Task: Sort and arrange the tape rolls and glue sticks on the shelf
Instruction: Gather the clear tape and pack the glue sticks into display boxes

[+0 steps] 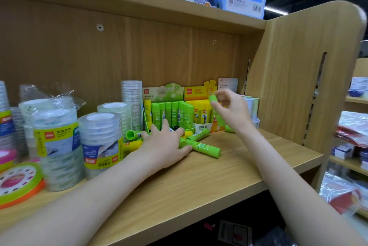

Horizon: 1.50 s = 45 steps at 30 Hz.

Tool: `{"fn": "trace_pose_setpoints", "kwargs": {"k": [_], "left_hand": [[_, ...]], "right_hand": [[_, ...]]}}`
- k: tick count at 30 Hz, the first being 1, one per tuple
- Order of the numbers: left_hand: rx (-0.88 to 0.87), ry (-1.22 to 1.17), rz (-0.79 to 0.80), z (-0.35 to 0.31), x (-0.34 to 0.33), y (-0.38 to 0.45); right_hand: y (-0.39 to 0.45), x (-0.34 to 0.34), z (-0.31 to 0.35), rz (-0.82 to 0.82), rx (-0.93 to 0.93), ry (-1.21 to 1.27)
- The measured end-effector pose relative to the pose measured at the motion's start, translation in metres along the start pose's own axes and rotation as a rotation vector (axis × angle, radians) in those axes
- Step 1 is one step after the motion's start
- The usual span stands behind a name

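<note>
Sorting looks partway done, by my read. My right hand (229, 110) pinches a green plastic glue stick (216, 111) upright, held above the yellow cardboard display box (199, 94). My left hand (165, 142) lies flat, fingers spread, on loose green and yellow glue sticks (203, 147) scattered on the wooden shelf (219, 174). Clear tape roll stacks (101, 138) stand left; loose sticks remain.

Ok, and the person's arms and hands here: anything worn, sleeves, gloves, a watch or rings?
Nothing worn that shows. Both forearms are bare from the bottom edge of the picture up to the wrists, with no sleeves in view. The left hand and right hand have no gloves, and no watch, bracelet or ring is visible.
</note>
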State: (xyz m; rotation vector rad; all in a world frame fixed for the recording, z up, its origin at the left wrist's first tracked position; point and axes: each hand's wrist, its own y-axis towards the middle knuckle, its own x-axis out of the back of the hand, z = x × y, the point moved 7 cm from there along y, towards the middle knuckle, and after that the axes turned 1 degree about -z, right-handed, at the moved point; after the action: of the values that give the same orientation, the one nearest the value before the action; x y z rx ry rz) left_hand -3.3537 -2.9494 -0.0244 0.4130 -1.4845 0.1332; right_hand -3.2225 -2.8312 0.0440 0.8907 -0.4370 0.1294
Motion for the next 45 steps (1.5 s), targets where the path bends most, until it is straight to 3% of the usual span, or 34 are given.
{"fn": "trace_pose_setpoints", "kwargs": {"k": [2, 4, 8, 12, 16, 20, 25, 28, 29, 30, 33, 35, 39, 42, 45], "left_hand": [[0.004, 0.005, -0.007, 0.000, 0.000, 0.001], [0.009, 0.003, -0.012, 0.000, 0.001, 0.001], [0.006, 0.009, -0.014, 0.000, 0.002, 0.000], [0.000, 0.000, -0.017, 0.001, 0.004, -0.001], [-0.001, -0.013, -0.018, 0.002, 0.005, -0.002], [0.006, -0.017, -0.014, 0.002, 0.006, -0.003], [0.003, -0.021, -0.022, 0.003, 0.007, -0.003], [0.004, -0.015, -0.022, 0.003, 0.007, -0.003], [0.003, -0.012, -0.021, 0.003, 0.006, -0.003], [-0.001, -0.009, -0.019, 0.002, 0.006, -0.002], [-0.004, -0.009, -0.012, 0.002, 0.006, -0.003], [-0.005, -0.009, -0.006, 0.002, 0.006, -0.003], [-0.011, -0.014, -0.010, 0.003, 0.006, -0.004], [-0.010, -0.013, -0.011, 0.002, 0.006, -0.004], [-0.011, -0.016, -0.014, 0.002, 0.007, -0.005]], "right_hand": [[0.011, -0.002, 0.017, -0.033, 0.042, 0.297], [0.022, -0.017, 0.033, 0.008, 0.094, 0.397], [0.032, -0.066, 0.057, 0.154, 0.325, 0.041], [0.026, -0.099, 0.052, 0.264, 0.420, -0.182], [0.024, -0.102, 0.052, 0.247, 0.412, -0.230], [0.031, -0.103, 0.052, 0.172, 0.409, -0.525], [0.029, -0.085, 0.021, 0.262, 0.241, -0.236], [0.021, -0.039, 0.024, 0.042, 0.296, -0.003], [0.015, -0.031, 0.025, 0.049, 0.325, 0.027], [0.007, -0.029, 0.024, 0.129, 0.338, 0.011], [-0.025, -0.046, 0.005, 0.576, 0.270, -0.245], [-0.033, -0.050, -0.006, 0.680, 0.287, -0.367], [-0.027, -0.045, -0.017, 0.597, 0.271, -0.349], [-0.022, -0.032, -0.012, 0.496, 0.182, -0.003], [-0.021, -0.030, 0.000, 0.506, 0.130, 0.251]]}}
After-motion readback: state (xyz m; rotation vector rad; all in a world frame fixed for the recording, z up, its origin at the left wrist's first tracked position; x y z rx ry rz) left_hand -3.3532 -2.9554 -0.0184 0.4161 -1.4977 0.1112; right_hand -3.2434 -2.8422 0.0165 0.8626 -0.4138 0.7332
